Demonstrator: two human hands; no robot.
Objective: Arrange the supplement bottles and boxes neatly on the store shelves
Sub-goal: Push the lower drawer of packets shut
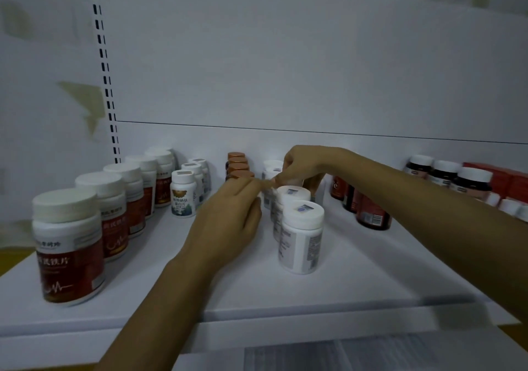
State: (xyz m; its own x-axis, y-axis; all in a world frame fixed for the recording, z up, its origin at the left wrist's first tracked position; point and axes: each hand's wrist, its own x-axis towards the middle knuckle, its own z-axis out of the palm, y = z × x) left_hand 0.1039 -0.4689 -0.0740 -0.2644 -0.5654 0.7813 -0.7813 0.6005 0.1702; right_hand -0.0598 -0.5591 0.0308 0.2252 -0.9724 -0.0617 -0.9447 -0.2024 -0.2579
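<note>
Left grip and right grip meet fingertip to fingertip in the head view, both with fingers curled in. The meeting point is blurred, so it cannot be told whether either has hold of a bottle or only touches one.

Beneath that point, and running from it toward the person, is a file of white bottles on the shelf, the front ones upright with their caps close together. The likeliest slip looks like a domino: the bottles stand nearly touching, so a push or tug on a rear one could tip those in front toward the shelf's front edge.

Just beyond the left grip stands a row of copper-capped bottles, which a careless flick of that grip could clip. Below the right grip's forearm sit dark red bottles, and a lowered wrist or elbow would probably sweep them over.

Well to the left of the left grip, the small white bottles and the red-labelled bottles stand in tidy rows, at risk only if the left arm swings wide. Far to the right of the right grip, the dark white-capped bottles and red boxes seem out of reach of trouble.
</note>
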